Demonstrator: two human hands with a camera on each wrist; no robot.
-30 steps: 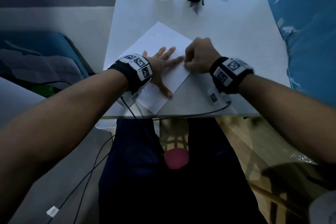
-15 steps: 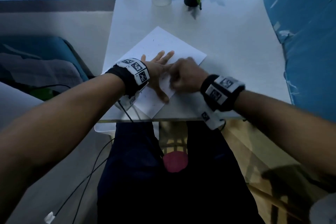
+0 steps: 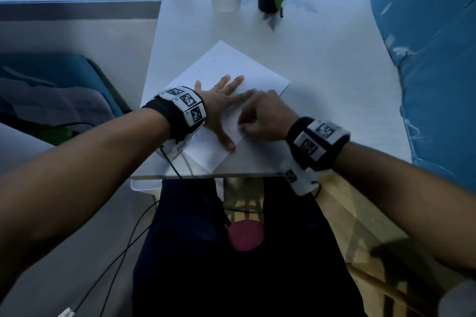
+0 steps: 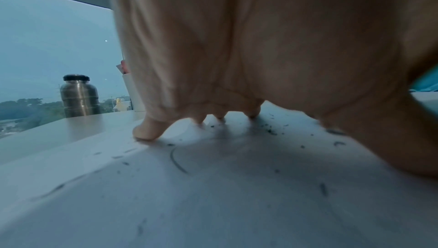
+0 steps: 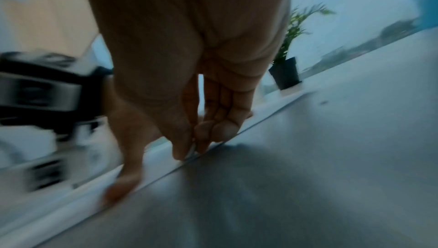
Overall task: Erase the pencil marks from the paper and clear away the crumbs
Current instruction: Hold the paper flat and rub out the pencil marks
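- The right hand (image 3: 262, 117) is sliding leftward and toward the person along the paper's (image 3: 231, 67) near-right edge, closing on the left hand (image 3: 219, 100).
- Its curled fingers (image 5: 203, 136) are now overlapping the left fingertips.

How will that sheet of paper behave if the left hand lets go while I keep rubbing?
The paper looks thin and light, so it would probably slide or crumple. The left hand presses it flat, likely for that reason. Its crumbs should scatter easily.

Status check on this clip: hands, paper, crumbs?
Left hand flat, pinning paper. Right hand curled at paper's edge; eraser not visible. Crumbs and pencil arc remain.
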